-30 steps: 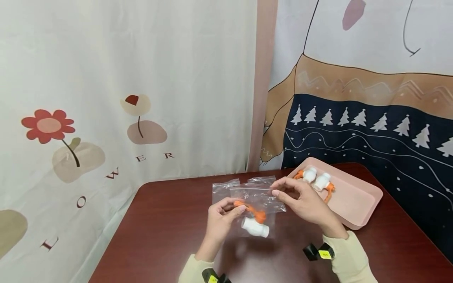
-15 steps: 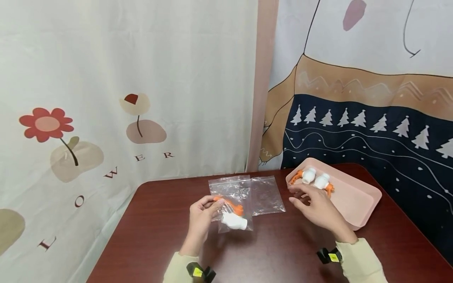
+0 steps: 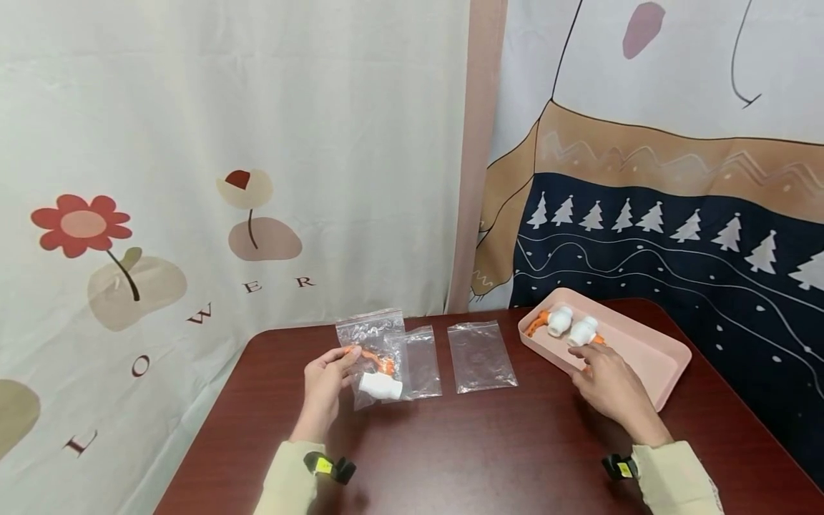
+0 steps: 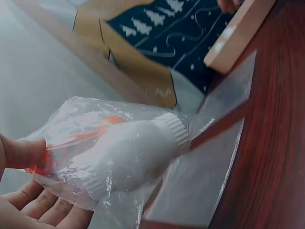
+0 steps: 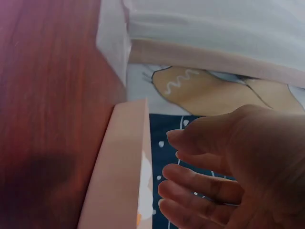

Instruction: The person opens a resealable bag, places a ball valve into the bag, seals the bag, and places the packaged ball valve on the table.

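My left hand (image 3: 324,386) pinches a clear zip bag (image 3: 370,327) with a white plastic ball valve (image 3: 381,386) inside it. The thumb and fingers grip at the valve's orange handle through the film; the left wrist view shows the valve's ribbed white end (image 4: 176,131) up close. Over the near side of a pink tray (image 3: 656,350) hovers my right hand (image 3: 611,386), its fingers loosely bent and holding nothing. Just beyond those fingertips lies one white valve (image 3: 583,331) with an orange handle, partly hidden by the hand. Another such valve (image 3: 560,322) lies to its left in the tray.
Two flat clear zip bags lie on the dark red table: one bag (image 3: 483,357) in the middle, another bag (image 3: 425,365) partly behind the held one. Curtains (image 3: 360,179) hang close behind the table's back edge.
My right hand has let go of the bag's top and moved right to the tray. The left hand has carried the bagged valve to the left, uncovering the flat bags.
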A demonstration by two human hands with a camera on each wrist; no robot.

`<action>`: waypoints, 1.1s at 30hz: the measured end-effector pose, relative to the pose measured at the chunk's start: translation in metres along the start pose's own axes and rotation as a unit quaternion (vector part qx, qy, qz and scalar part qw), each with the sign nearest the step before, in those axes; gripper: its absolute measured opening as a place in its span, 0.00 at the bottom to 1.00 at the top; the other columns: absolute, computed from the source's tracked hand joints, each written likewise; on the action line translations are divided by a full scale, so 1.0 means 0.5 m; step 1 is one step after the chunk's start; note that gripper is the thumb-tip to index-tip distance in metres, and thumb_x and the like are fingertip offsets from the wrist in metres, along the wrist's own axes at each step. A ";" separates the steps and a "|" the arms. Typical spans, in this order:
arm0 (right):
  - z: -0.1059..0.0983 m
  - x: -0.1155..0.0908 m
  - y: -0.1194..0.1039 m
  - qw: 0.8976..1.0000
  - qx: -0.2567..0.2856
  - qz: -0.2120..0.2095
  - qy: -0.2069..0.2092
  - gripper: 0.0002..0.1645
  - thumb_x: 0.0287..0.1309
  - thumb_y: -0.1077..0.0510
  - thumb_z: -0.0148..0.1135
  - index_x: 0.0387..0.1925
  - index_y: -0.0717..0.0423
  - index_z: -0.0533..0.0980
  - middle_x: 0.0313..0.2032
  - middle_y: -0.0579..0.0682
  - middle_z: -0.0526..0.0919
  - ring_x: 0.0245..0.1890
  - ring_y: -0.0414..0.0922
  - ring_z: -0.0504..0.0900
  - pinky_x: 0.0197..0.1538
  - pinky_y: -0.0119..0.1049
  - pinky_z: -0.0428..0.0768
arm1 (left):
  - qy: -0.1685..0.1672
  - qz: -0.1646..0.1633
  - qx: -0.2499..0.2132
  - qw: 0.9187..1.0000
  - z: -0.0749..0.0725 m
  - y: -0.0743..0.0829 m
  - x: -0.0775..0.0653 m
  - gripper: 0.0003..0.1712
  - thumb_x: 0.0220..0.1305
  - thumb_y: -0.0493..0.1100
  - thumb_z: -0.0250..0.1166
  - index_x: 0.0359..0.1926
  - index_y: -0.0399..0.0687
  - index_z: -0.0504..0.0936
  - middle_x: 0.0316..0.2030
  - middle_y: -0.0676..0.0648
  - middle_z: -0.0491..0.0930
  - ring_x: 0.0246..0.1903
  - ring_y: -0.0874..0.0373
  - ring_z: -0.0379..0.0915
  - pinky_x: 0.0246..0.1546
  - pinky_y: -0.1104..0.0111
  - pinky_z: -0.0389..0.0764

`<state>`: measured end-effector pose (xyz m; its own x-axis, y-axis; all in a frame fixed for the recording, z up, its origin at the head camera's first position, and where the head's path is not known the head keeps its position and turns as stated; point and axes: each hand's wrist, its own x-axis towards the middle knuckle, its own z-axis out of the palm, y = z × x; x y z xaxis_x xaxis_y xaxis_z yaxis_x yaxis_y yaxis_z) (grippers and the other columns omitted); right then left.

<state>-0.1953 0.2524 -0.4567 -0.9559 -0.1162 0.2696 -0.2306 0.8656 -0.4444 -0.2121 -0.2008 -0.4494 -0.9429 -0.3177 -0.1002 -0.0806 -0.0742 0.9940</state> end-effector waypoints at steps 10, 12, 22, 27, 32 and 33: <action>0.011 -0.006 0.030 0.999 -0.038 0.014 -0.007 0.12 0.56 0.68 0.63 0.42 0.68 0.85 0.43 0.65 0.87 0.41 0.58 0.83 0.43 0.57 0.84 | 0.010 -0.070 0.034 0.997 -0.072 -0.013 0.084 0.30 0.68 0.44 0.69 0.63 0.28 0.74 0.27 0.57 0.82 0.26 0.66 0.79 0.32 0.74 0.86; 0.012 -0.008 0.034 0.999 -0.042 0.015 -0.010 0.11 0.56 0.69 0.63 0.41 0.67 0.85 0.41 0.64 0.87 0.41 0.58 0.84 0.43 0.58 0.84 | 0.009 -0.079 0.040 0.996 -0.087 -0.016 0.098 0.32 0.68 0.44 0.69 0.65 0.28 0.73 0.27 0.57 0.82 0.27 0.66 0.79 0.32 0.74 0.86; 0.013 -0.005 0.044 0.998 -0.057 0.027 -0.021 0.13 0.54 0.72 0.60 0.38 0.63 0.87 0.40 0.62 0.89 0.39 0.58 0.86 0.40 0.57 0.85 | -0.017 -0.116 0.084 0.990 -0.156 -0.026 0.161 0.17 0.68 0.45 0.69 0.50 0.37 0.82 0.29 0.55 0.83 0.32 0.65 0.80 0.34 0.72 0.85; 0.011 0.003 0.040 0.997 -0.055 0.049 -0.039 0.13 0.54 0.71 0.62 0.39 0.62 0.87 0.41 0.62 0.89 0.39 0.58 0.86 0.39 0.57 0.84 | -0.032 -0.137 0.111 0.984 -0.197 -0.036 0.181 0.14 0.69 0.45 0.68 0.48 0.39 0.83 0.28 0.54 0.83 0.30 0.63 0.80 0.34 0.71 0.84; 0.009 0.008 0.034 0.995 -0.053 0.068 -0.051 0.13 0.54 0.69 0.62 0.40 0.61 0.87 0.42 0.61 0.89 0.38 0.57 0.86 0.39 0.55 0.85 | -0.064 -0.150 0.142 0.976 -0.232 -0.042 0.194 0.10 0.70 0.45 0.64 0.45 0.44 0.86 0.29 0.55 0.87 0.30 0.63 0.81 0.34 0.70 0.83; 0.008 0.009 0.032 0.995 -0.053 0.072 -0.053 0.13 0.53 0.69 0.62 0.40 0.60 0.87 0.42 0.61 0.89 0.38 0.57 0.86 0.38 0.55 0.85 | -0.070 -0.152 0.143 0.975 -0.237 -0.042 0.196 0.10 0.70 0.44 0.64 0.45 0.45 0.87 0.30 0.54 0.88 0.30 0.63 0.82 0.33 0.70 0.82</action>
<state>-0.2041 0.2639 -0.4663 -0.9928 -0.0339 0.1153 -0.0753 0.9232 -0.3768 -0.2645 -0.3424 -0.4855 -0.8944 -0.1890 -0.4053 -0.4318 0.1291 0.8927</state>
